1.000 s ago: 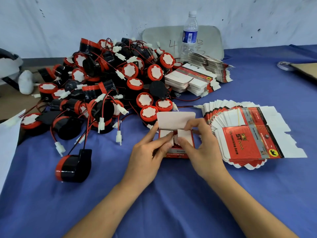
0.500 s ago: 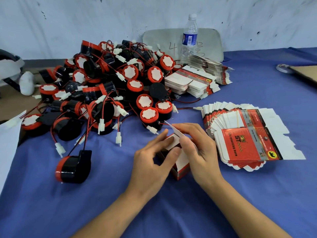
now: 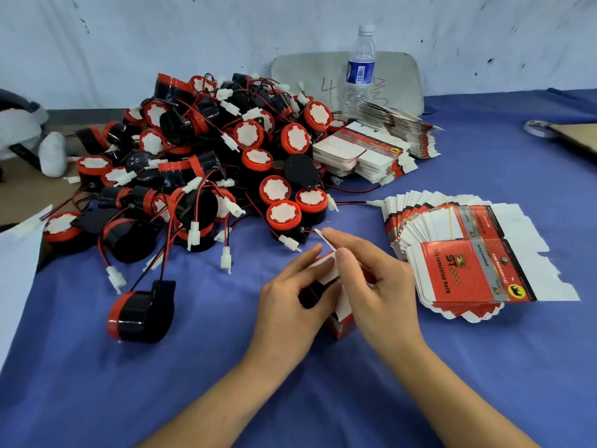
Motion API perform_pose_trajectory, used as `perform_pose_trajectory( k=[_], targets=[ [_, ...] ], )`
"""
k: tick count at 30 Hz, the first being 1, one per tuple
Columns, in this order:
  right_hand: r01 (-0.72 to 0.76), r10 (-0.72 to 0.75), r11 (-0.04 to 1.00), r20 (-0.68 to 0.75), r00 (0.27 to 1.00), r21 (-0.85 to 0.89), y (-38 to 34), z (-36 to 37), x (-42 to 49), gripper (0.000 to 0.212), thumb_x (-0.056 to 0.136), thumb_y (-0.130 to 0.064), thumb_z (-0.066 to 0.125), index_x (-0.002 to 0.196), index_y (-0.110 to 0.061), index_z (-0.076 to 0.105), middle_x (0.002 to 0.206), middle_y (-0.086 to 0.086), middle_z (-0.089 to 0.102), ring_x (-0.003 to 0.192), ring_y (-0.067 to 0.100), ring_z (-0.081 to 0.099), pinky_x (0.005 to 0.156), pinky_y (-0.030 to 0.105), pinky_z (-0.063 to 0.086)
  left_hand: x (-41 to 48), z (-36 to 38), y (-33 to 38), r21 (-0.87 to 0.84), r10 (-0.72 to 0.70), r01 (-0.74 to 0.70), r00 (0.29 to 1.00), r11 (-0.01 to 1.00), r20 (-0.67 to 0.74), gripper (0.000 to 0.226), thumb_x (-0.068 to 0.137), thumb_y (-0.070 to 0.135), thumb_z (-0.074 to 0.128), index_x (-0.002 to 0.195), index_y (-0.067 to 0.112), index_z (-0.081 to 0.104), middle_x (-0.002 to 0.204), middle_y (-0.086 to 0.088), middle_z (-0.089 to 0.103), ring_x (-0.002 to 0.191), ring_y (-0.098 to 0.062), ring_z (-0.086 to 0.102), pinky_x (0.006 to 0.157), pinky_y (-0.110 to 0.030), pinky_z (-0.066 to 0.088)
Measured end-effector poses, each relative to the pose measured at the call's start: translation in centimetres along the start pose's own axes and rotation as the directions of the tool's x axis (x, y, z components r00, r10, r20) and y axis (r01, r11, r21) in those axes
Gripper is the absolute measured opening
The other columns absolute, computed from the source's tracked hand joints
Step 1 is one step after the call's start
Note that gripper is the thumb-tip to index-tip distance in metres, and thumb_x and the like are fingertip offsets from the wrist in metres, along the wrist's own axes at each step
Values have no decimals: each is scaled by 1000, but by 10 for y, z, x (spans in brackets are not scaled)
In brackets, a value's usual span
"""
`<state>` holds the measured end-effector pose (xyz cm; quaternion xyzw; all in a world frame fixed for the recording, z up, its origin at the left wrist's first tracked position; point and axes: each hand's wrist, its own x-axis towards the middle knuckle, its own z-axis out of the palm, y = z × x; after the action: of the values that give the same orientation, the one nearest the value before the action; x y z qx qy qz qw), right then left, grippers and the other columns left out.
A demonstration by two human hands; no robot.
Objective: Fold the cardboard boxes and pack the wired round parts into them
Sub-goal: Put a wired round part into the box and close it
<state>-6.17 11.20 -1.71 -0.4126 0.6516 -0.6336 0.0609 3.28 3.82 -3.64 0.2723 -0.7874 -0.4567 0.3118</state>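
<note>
Left edge of frame: white sheet (image 3: 16, 270) lying over the blue cloth (image 3: 484, 367).
Lower left: single round part (image 3: 140, 315) on its side, apart from the rest. Black body, red cap, red-and-black wire running up to a white plug.
Upper left to centre: pile of round parts (image 3: 210, 156). Black cans, red caps, white faces, with wires and white plugs tangled throughout.

Lower centre: box (image 3: 339, 318) standing on the cloth between both hands, just in front of the pile.
- Red print on the near lower corner, white card above it, top not closed.
- Dark interior visible between the fingers; contents cannot be made out.
- On its left side, left hand (image 3: 290, 305), fingers curled over the open top and gripping it.
- On its right, right hand (image 3: 378, 286), thumb and forefinger pinching a thin white flap (image 3: 321, 237) raised above the box.

Upper centre: clear water bottle (image 3: 360, 66) with blue label, upright, in front of a grey board (image 3: 307, 76) leaning on the wall.
Below the bottle: stack of flat boxes (image 3: 361, 150) touching the pile's right edge, with a second stack (image 3: 397, 127) just behind it.
Right of the hands: fanned stack of flat boxes (image 3: 468, 270), red and white, printed side up.
Upper right: tape roll (image 3: 538, 127) beside a brown board at the frame edge.
</note>
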Motion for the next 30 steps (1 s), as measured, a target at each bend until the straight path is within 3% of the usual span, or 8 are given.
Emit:
perform_pose_trajectory(
  k=[4,9,11,15,19,23,27,30],
  targets=[
    [30,-33,991,-18,999,-134,-2,2,-2,33,88,-23,50,113,-25,70,109,-18,69,103,-1,64,96,53,47,-1,0,2,-23,10,-10,1000,1000,2,35,84,15,71,116,28,69,132,15,58,117,16,49,95,-7,39],
    [98,-109,980,-54,993,-175,-2,2,-3,32,89,-14,56,116,-28,66,117,-10,67,109,0,62,95,55,48,0,1,2,-15,32,-32,999,999,-1,34,84,13,72,116,25,69,127,15,61,112,17,51,92,-5,39],
    [114,-126,976,-58,990,-187,2,-1,-1,36,89,-8,57,117,-29,64,117,-10,66,110,0,60,94,45,51,0,3,1,-20,26,-26,999,999,-21,35,84,13,73,118,20,70,126,15,62,113,15,52,93,-6,39],
    [144,-148,958,5,989,-249,8,-5,0,42,92,-10,58,129,-31,55,103,-14,72,86,7,68,81,25,52,0,5,0,-21,48,-50,997,999,-62,31,83,11,73,112,19,72,120,17,64,110,11,55,91,-7,40],
    [213,-203,930,66,977,-299,7,1,-6,42,87,-11,63,127,-23,60,107,-13,71,102,-7,61,90,0,36,-1,5,-2,-53,28,-33,994,998,-101,35,81,4,72,108,26,67,109,13,68,102,3,62,86,-14,46],
    [85,-69,981,92,993,-177,5,-4,-3,64,92,-17,62,135,-55,34,114,-23,68,107,-6,61,96,34,51,3,-4,-7,-303,-131,153,987,941,89,68,80,7,76,131,33,40,124,14,60,114,-1,58,94,-20,48],
    [88,-69,978,107,992,-187,-1,-5,-5,81,87,-22,59,138,-66,13,113,-39,59,108,-8,60,103,51,43,1,-3,-6,-69,-119,135,972,988,201,109,54,50,78,136,56,6,132,30,45,122,9,46,96,-13,43],
    [39,-18,991,157,987,-130,2,-9,-5,82,87,-24,59,137,-68,12,110,-37,62,110,-6,60,106,54,37,5,-4,-7,54,-138,129,964,990,226,120,43,65,68,126,66,-18,144,27,33,139,-4,29,113,-32,33]
  ],
)
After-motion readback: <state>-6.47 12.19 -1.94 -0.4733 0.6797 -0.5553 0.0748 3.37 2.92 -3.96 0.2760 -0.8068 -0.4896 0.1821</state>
